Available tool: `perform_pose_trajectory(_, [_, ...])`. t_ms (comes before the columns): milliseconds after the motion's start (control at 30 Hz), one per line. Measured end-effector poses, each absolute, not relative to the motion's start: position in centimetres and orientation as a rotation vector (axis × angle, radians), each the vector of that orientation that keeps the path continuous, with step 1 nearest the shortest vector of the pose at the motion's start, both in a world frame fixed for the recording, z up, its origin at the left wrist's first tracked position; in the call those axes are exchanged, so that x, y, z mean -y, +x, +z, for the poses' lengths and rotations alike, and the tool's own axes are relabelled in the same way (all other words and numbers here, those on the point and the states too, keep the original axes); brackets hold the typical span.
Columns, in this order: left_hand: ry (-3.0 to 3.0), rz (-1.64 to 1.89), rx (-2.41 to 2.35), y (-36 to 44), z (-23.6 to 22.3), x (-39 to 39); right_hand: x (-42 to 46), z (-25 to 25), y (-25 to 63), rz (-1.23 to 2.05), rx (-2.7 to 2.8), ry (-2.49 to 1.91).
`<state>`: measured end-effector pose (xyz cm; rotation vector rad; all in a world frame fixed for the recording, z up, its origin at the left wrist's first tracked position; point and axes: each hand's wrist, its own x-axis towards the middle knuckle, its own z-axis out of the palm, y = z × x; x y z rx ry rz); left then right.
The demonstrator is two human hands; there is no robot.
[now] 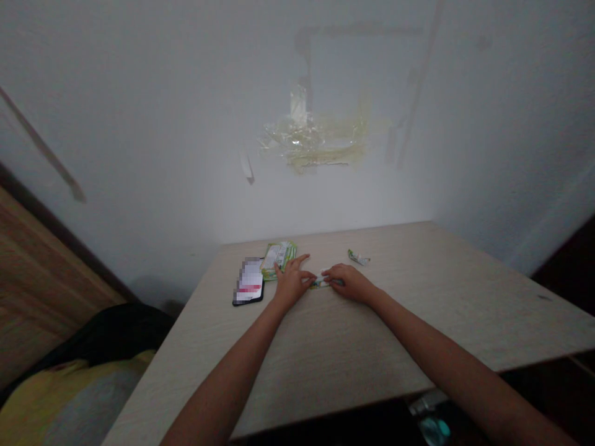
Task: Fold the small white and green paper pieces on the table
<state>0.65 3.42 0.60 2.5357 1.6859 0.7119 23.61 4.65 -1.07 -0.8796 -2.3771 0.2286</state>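
A small white, green and yellow wrapper (321, 282) lies low over the table between my two hands. My left hand (292, 282) pinches its left end between thumb and forefinger, with the other fingers spread out. At the right end, the curled fingers of my right hand (351, 282) grip the wrapper and partly cover it. Just beyond my left hand lies a green and white packet (279, 257), its near edge close to my fingers. A phone (250, 282) with a lit screen rests left of the packet.
A crumpled wrapper piece (357, 257) lies on the pale wooden table (372, 384), beyond my right hand. The wall (186, 124) with peeling tape (302, 136) stands behind. Yellow and grey cloth (79, 402) sits at lower left, a bottle (434, 427) below the front edge.
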Motion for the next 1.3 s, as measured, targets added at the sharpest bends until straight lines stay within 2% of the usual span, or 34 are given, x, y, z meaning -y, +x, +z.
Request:
perform_pose_trajectory(533, [2.762,0.620,-1.637,-0.3,0.7,-3.7,-4.5,-1.0,23.3,0.203,2.370,-0.883])
perform_pose_trajectory(1300, [2.954,0.661,-1.611,1.0,0.8,-3.5,-4.6,-0.8,23.3,0.197,2.397,-0.947])
